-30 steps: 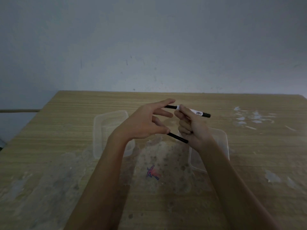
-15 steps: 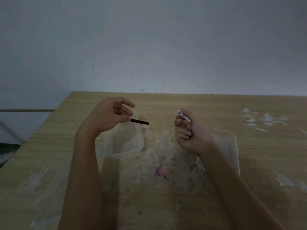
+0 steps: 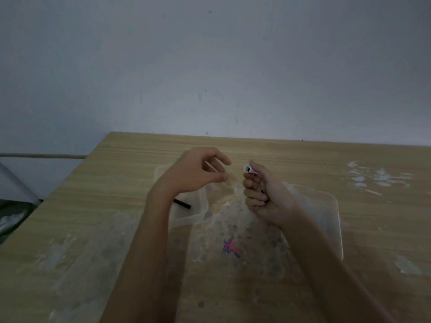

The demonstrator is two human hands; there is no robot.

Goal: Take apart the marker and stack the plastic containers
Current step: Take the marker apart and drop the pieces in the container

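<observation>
Marker barrel (image 3: 249, 170) pokes above (fisted) right hand (image 3: 268, 197)

The right hand (image 3: 268, 197) hides most of the marker barrel (image 3: 249, 169); only its open white end shows. The left forearm (image 3: 151, 241) covers one end of the black rod (image 3: 183, 204) and part of the left container (image 3: 198, 213). The right arm hides the near-left of the right container (image 3: 335, 220). The table (image 3: 70, 229) is cut off at the right and bottom edges.
</observation>
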